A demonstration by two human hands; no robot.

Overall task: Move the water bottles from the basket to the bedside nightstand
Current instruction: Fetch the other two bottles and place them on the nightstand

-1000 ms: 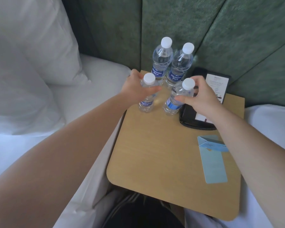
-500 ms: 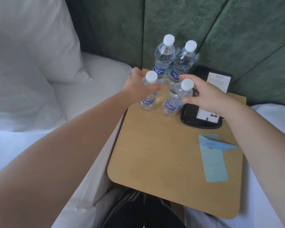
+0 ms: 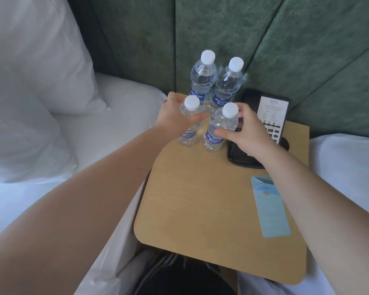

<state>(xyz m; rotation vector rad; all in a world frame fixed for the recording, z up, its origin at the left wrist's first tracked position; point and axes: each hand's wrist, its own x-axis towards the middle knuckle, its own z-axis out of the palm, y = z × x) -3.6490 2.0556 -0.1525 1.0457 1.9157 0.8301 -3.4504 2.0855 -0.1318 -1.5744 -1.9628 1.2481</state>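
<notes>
Several clear water bottles with white caps and blue labels stand at the back left of the wooden nightstand (image 3: 200,199). Two tall ones, back left bottle (image 3: 202,79) and back right bottle (image 3: 227,86), stand against the green headboard. My left hand (image 3: 175,120) grips the front left bottle (image 3: 189,133), which stands on the nightstand. My right hand (image 3: 247,133) grips the front right bottle (image 3: 216,135), its base on the wood, tilted slightly. The basket is out of view.
A black telephone (image 3: 268,116) with a white card sits at the back right of the nightstand, under my right wrist. A light blue card sleeve (image 3: 268,207) lies near the right edge. White pillows (image 3: 41,71) and bed lie left; another white bed (image 3: 349,162) right.
Both hands kept hold of the front bottles. The right bottle came down from a lean onto its base, closer to upright. The camera view shifted slightly.
</notes>
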